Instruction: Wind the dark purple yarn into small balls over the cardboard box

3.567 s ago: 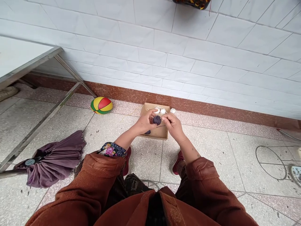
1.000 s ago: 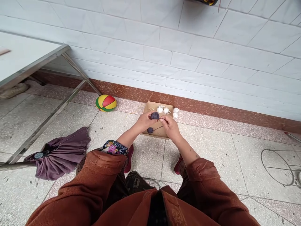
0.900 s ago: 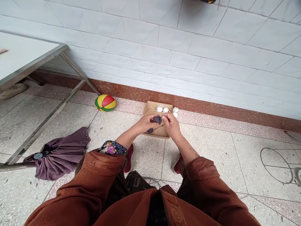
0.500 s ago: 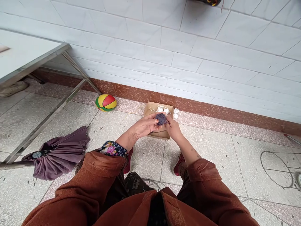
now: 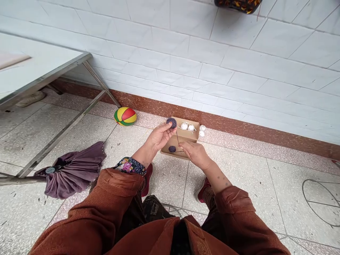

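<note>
My left hand (image 5: pixel 160 136) grips a small dark purple ball of yarn (image 5: pixel 171 123), raised over the left side of a shallow cardboard box (image 5: pixel 191 154). A dark yarn strand (image 5: pixel 177 136) runs down from that ball to my right hand (image 5: pixel 196 153), whose fingers are pinched on it at the box's front right. Inside the front part of the box lies a second dark ball (image 5: pixel 172 149), with a strand leading toward my right hand. Two white yarn balls (image 5: pixel 184 125) with loose ends sit in the back part. More white balls (image 5: pixel 202 130) rest on the floor just right of the box.
On the left stands a metal-framed table (image 5: pixel 87 58), with a folded purple umbrella (image 5: pixel 75 170) on the floor by its leg. A striped ball (image 5: pixel 125 116) sits near the wall. To the right lies a wire ring frame (image 5: pixel 322 202). A dark patterned object (image 5: pixel 239 4) hangs on the wall.
My left hand has lifted the dark ball up and left. My right hand has drawn away down and right, stretching a strand between them. The second dark ball in the box now shows.
</note>
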### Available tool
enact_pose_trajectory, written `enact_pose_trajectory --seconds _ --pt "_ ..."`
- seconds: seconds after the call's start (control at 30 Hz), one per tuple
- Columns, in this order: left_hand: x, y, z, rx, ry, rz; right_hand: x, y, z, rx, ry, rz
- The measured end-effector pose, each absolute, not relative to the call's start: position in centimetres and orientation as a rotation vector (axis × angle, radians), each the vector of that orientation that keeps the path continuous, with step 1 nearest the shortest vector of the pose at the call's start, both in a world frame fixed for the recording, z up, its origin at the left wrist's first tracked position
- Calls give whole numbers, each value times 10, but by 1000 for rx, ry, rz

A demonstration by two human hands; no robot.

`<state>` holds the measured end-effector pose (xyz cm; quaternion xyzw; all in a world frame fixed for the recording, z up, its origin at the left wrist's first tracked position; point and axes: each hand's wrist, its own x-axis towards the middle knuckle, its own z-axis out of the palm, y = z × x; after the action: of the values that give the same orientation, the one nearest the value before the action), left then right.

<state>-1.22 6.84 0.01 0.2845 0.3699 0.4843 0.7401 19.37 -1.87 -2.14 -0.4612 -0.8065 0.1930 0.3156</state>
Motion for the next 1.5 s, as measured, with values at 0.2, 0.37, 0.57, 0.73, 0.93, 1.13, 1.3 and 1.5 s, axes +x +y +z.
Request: enact_pose_trajectory --seconds 0.2,0.37,0.57,0.73,0.93,1.13,1.3,1.5 --pt "-5 59 -5 1096 904 923 193 -19 -7 -1193 -1967 533" --pt "2 47 0 1267 722 659 199 -10 0 -1299 -1681 557" --pt "3 35 7 1100 574 611 204 -3 -12 -1442 -1457 623" --pt "3 37 5 862 565 728 198 -2 -25 -1504 -1541 732" --pt "0 53 -3 912 739 916 187 -13 -23 -1352 -1868 818" --pt "-9 60 -6 1339 974 871 188 -20 0 -1173 -1835 848" --pt "-11 55 -8 1457 840 740 195 -14 2 -1254 -1583 753" --pt "-7 41 -4 1244 578 571 200 -2 -12 -1351 -1382 750"
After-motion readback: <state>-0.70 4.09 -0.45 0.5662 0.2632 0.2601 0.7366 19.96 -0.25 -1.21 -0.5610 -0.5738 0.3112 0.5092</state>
